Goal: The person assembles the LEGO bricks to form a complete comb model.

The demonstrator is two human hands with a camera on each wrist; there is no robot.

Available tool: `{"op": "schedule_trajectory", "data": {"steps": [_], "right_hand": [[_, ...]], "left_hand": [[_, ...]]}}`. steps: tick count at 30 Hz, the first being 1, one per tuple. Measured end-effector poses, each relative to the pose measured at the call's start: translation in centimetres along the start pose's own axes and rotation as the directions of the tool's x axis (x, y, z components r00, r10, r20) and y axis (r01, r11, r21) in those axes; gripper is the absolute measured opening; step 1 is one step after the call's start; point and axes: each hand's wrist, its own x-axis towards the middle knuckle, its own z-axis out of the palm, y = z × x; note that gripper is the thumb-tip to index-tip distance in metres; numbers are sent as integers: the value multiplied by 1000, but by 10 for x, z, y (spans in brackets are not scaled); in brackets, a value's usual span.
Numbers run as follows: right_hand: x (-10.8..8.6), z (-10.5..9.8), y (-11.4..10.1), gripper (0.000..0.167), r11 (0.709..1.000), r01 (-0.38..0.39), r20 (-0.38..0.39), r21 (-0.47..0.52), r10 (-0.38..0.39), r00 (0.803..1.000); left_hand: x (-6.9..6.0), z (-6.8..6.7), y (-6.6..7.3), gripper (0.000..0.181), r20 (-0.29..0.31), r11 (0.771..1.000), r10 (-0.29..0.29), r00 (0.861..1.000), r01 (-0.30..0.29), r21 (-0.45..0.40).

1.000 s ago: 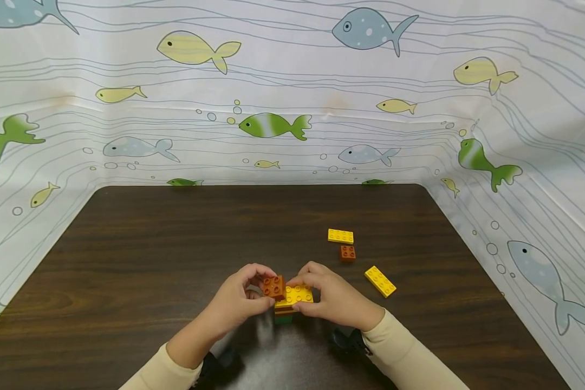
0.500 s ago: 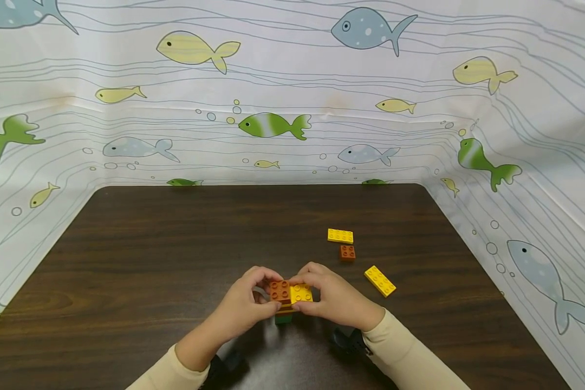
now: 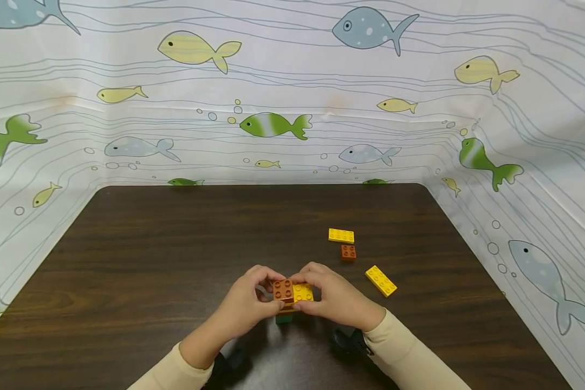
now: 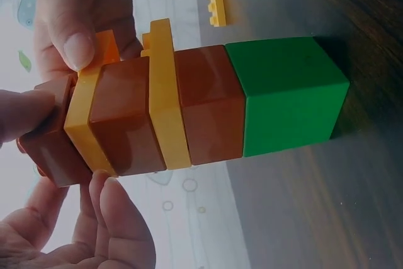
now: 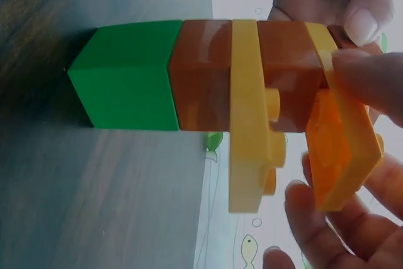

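"Where is the tower?"

"Upright on the desk (image 3: 175, 244), between the two hands. A green block (image 4: 289, 99) stands at the bottom; above it come a brown brick (image 4: 211, 105), a yellow plate (image 4: 169, 99), another brown brick (image 4: 126, 118), then a second yellow plate (image 3: 303, 292)."

"And on top?"

"A 2x2 brown brick (image 3: 283, 290), over the left half of that second plate. I can't tell whether it is pressed fully home."

"What is the left hand (image 3: 244, 297) doing?"

"Its grip pinches the top brick, thumb on the near side, fingers behind."

"The right hand (image 3: 335, 297)?"

"Its grip pinches the upper plate. Both plates jut out towards that side, past the bricks."

"Any loose pieces?"

"Beyond the right hand, a yellow eight-stud plate (image 3: 341, 235) with a four-stud brown brick (image 3: 348, 253) just beside it. Another yellow eight-stud plate (image 3: 381, 281) lies slantwise, nearer the right sleeve (image 3: 407, 346)."
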Motion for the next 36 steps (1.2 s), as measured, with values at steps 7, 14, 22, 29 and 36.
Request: {"op": "schedule_trajectory", "data": {"steps": [7, 14, 22, 29, 36], "right_hand": [[-2, 4, -4, 37, 996, 55, -91, 72, -49, 995], [-1, 7, -6, 32, 989, 95, -144, 111, -78, 986], [0, 7, -6, 29, 988, 96, -139, 121, -78, 987], [1, 6, -5, 28, 984, 86, -129, 157, -66, 990], [1, 7, -1, 26, 981, 60, -117, 184, -39, 992]], "left_hand": [[1, 1, -1, 30, -1, 1000, -16, 1000, 16, 19], [0, 0, -2, 32, 8, 1000, -10, 1000, 10, -11], [0, -1, -7, 35, 39, 991, -60, 997, 64, -121], [1, -3, -8, 33, 40, 993, -29, 999, 33, -109], [3, -3, -9, 30, 50, 996, -1, 999, 5, -85]]}}
